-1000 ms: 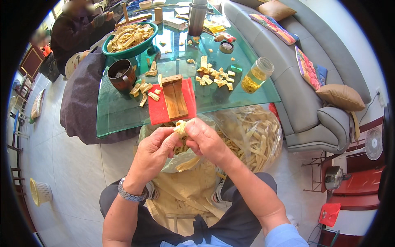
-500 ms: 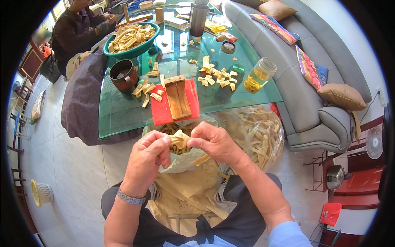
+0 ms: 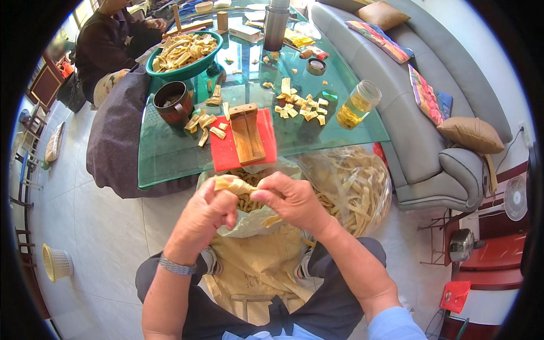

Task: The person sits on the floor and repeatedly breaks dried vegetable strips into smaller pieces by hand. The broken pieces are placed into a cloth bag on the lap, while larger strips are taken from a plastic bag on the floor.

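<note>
A pale tan, dried-looking strip (image 3: 236,186), twisted along its length, is stretched between my hands just beyond the table's near edge. My left hand (image 3: 205,214) is closed on one end, between thumb and curled fingers. The other end is pinched by my right hand (image 3: 296,202), and a short tan piece (image 3: 271,221) hangs below that hand. Under both hands stands a pale open bag (image 3: 249,226) holding more such pieces. Just ahead, a grooved wooden block (image 3: 247,140) rests on a red cloth (image 3: 224,148) at the table edge.
On the glass table (image 3: 170,161) are a dark mug (image 3: 173,103), a green basin (image 3: 184,67) heaped with strips, cut pieces (image 3: 303,106), a glass jar (image 3: 358,105) and a steel flask (image 3: 275,28). A clear bag (image 3: 357,192) of strips stands right, by a grey sofa (image 3: 391,107). Another person (image 3: 107,45) sits far left.
The strip has gone from a knotted loop to a longer twisted length between my hands. My left hand has turned, and the strip's left end now shows above it.
</note>
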